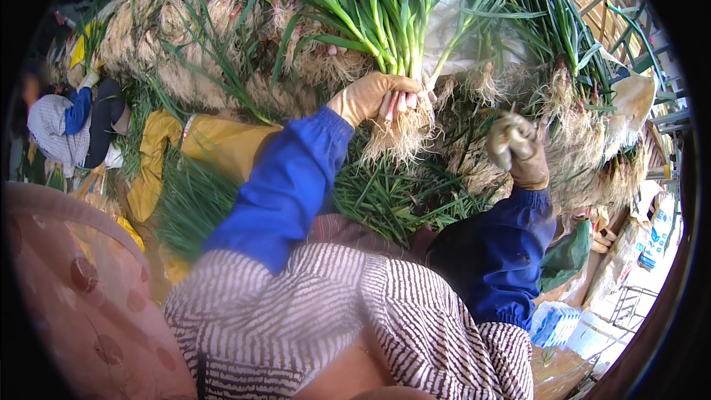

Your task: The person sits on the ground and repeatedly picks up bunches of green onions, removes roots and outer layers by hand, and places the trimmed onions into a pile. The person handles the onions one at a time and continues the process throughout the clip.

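My left hand (377, 95), in a tan glove, grips a bunch of young garlic plants (402, 61) by the lower stems. Their green leaves point away from me, and pale bulbs and tangled roots hang below the fingers. To the right, my right hand (516, 147), also gloved, is raised with its fingers curled and a little blurred. A thin dark bit shows at its fingertips; whether it is held cannot be made out. Beyond both hands lies a long heap of garlic plants (189, 50) with dry roots facing me.
Loose green leaves (389, 194) cover the ground before my lap. Yellow cloth or sheeting (222, 139) lies to the left, and another person (66, 122) works at the far left. At right are a green bag (566, 258), a blue-and-white pack (555, 325) and metal frames.
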The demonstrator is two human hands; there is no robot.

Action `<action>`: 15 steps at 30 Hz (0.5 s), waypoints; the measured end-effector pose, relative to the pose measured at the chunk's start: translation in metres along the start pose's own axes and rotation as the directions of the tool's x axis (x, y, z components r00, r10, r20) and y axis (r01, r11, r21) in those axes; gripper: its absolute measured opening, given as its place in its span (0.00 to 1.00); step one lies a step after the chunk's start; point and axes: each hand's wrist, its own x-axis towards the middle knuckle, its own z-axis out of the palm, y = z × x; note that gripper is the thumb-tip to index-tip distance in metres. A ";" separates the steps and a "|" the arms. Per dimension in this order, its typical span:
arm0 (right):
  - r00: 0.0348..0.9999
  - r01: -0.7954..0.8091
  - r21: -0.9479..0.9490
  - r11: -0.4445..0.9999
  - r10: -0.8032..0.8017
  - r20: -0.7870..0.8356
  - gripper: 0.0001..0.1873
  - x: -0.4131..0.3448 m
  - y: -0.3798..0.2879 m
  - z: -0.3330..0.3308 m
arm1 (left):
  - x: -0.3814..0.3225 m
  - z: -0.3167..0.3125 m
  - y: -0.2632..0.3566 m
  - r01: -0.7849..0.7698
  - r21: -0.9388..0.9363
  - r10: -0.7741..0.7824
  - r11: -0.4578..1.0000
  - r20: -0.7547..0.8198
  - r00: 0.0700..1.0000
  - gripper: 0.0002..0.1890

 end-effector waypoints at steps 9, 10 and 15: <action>0.639 -0.293 -0.234 0.927 0.008 -0.769 0.24 0.101 0.028 -0.033 | 0.002 0.003 -0.004 0.035 0.010 -0.035 0.999 0.006 0.999 0.15; 0.631 -0.234 -0.193 0.953 -0.002 -0.776 0.22 0.110 0.034 -0.030 | 0.005 0.003 -0.006 -0.012 0.047 0.013 0.999 -0.015 1.000 0.15; 0.584 0.088 0.152 0.984 0.073 -0.809 0.08 0.117 0.066 -0.025 | 0.012 0.010 -0.015 -0.125 0.041 0.129 0.991 -0.106 0.986 0.14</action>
